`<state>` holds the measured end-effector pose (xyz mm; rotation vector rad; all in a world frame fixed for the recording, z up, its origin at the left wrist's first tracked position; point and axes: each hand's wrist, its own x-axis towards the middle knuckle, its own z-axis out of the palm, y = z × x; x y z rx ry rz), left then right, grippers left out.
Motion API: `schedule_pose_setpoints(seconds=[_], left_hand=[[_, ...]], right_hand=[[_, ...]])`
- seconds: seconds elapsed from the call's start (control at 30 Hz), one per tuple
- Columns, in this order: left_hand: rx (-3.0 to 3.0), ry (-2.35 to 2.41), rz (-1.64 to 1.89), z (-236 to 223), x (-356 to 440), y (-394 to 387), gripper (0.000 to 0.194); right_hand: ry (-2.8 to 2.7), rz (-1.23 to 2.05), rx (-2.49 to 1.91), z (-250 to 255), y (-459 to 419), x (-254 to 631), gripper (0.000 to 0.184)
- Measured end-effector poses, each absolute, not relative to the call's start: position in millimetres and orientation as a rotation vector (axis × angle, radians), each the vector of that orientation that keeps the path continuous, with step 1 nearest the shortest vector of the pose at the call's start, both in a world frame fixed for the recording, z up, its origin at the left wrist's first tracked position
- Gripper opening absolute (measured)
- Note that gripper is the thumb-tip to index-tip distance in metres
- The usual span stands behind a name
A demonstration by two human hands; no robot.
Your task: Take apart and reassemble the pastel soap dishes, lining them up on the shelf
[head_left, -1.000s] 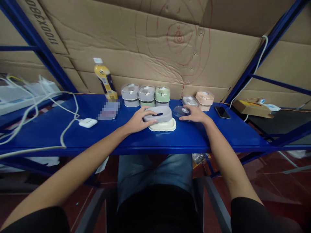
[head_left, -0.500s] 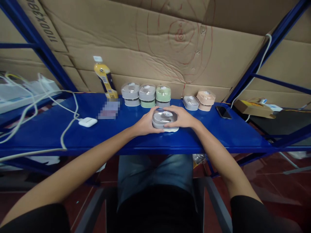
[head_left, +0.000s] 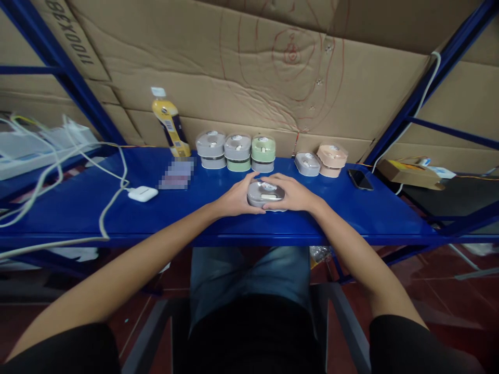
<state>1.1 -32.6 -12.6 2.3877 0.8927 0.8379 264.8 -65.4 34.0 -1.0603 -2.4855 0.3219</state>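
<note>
A small grey container with a clear lid (head_left: 264, 195) rests on the blue shelf (head_left: 78, 213) in front of me. My left hand (head_left: 234, 200) cups its left side, fingers curled against it. My right hand (head_left: 293, 195) presses on its right side and top, fingers wrapped over the lid. Behind it stand three stacked containers, two grey (head_left: 210, 149) (head_left: 237, 152) and one green (head_left: 263, 153). A grey container (head_left: 307, 163) and a peach one (head_left: 331, 160) sit to the right.
A yellow bottle (head_left: 169, 124) stands at the back left. A white earbud case (head_left: 143, 193) and white cables (head_left: 58, 171) lie at the left. A black phone (head_left: 359, 178) lies at the right. Cardboard sheets line the back. A blue upright frames each side.
My right hand brought the clear lid from the right onto the grey container. Both hands now press on the closed container, which sits lower on its base.
</note>
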Motion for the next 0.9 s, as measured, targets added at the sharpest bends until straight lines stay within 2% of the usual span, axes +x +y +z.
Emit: schedule_pose_setpoints(seconds=[0.1, 0.27, 0.4, 0.47, 0.67, 0.9], left_hand=[[2.402, 0.923, 0.856, -16, 0, -30, 0.12], [2.452, 1.041, 0.833, -18, 0, -29, 0.077], [2.513, 1.051, 0.772, -16, 1, -31, 0.066], [2.523, 1.049, 0.765, -15, 1, -32, 0.065], [2.541, 1.056, 0.721, -13, 0, -32, 0.064], [2.558, 1.02, 0.742, -13, 0, -32, 0.058]], right_hand=[[-2.523, 0.244, -1.186, 36, -84, 271, 0.093], [-2.331, -0.037, -1.81, 38, -118, 290, 0.099], [-2.127, -0.104, -2.082, 38, -108, 303, 0.108], [-2.149, -0.106, -2.093, 40, -88, 307, 0.102], [-2.194, -0.164, -2.084, 49, -33, 305, 0.058], [-2.016, -0.343, -2.084, 55, -19, 289, 0.045]])
